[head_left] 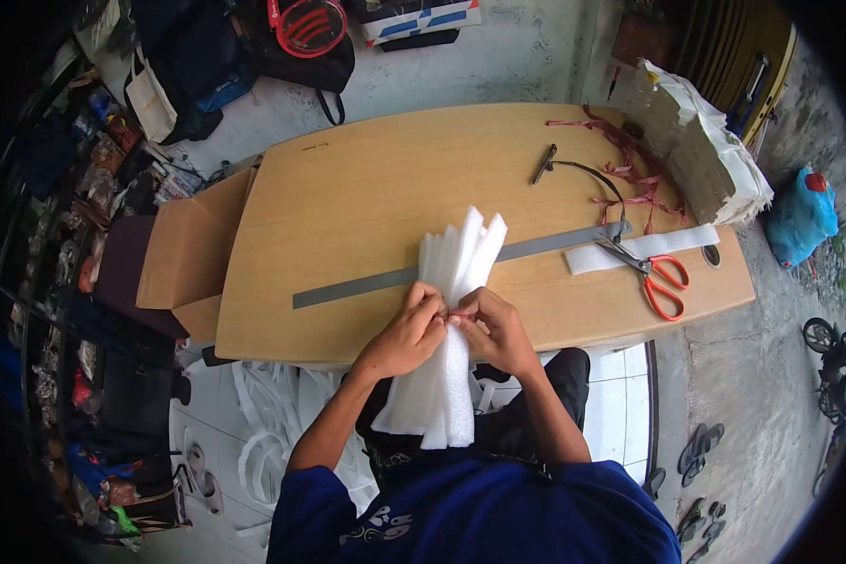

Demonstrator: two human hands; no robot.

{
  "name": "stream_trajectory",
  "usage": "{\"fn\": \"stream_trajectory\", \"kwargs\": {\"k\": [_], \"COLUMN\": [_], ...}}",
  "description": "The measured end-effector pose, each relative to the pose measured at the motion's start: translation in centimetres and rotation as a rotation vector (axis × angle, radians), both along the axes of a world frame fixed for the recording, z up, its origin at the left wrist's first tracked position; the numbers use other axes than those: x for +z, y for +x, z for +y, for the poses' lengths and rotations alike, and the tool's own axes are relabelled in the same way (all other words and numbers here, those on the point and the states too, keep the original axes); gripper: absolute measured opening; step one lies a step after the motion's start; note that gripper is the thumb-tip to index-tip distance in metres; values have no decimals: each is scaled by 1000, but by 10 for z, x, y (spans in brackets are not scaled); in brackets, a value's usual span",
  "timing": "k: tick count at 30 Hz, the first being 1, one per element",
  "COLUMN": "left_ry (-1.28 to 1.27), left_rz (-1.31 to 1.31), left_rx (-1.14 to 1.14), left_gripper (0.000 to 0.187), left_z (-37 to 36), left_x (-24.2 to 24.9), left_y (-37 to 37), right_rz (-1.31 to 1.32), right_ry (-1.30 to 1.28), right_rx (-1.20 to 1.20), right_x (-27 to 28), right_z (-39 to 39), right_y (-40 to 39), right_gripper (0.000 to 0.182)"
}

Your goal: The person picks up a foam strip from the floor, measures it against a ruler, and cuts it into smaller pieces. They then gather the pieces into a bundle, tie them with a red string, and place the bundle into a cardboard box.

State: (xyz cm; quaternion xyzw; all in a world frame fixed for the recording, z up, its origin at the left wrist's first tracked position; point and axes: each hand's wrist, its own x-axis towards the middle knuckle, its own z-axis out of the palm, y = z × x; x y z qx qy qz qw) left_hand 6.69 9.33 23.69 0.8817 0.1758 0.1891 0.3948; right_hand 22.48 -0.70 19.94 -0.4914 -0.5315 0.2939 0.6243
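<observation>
Table (376, 207) bears grey strip (357, 288), foam strip (683, 241), scissors (645, 267) (orange-handled), red strings (622, 171)

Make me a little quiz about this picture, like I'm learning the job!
1. Pick one: what colour are the handles of the scissors?
A) blue
B) orange-red
C) green

2. True or false: only the person's left grip is touching the white foam bundle.

3. Fill the gap: the open cardboard box stands at the ____ end of the table, as you see it in the picture.

Key:
1. B, orange-red.
2. False: the right grip is at the middle of the bundle too.
3. left
</observation>
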Motion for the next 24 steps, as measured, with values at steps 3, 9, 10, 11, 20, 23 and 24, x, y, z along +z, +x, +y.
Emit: {"fn": "stream_trajectory", "kwargs": {"k": [3,9,10,11,20,23,24], "left_ry": [-40,-216,-255,-259,-597,-618,-646], "left_rz": [-22,-189,-198,-198,-372,-364,-341], "left_rx": [-14,-58,-76,-82,2,65,115], "left_gripper": [8,8,10,10,15,13,12], "left_z": [-1,-25,-28,-33,-52,-53,-53], "left_x": [1,25,26,27,-6,-18,-24], "left_y": [-3,-3,-4,-2,16,16,15], "right_rz": [-57,-120,-148,-149,-301,-315,-313], "right_ry": [33,-2,6,2,-4,-63,-63], "right_rx": [12,52,39,33,-71,-50,-48], "right_x": [13,62,70,75,77,67,63], "right_z": [-3,-24,-28,-31,-37,-33,-31], "right_y": [1,8,10,12,30,31,31], "right_gripper": [8,7,6,6,12,15,15]}}
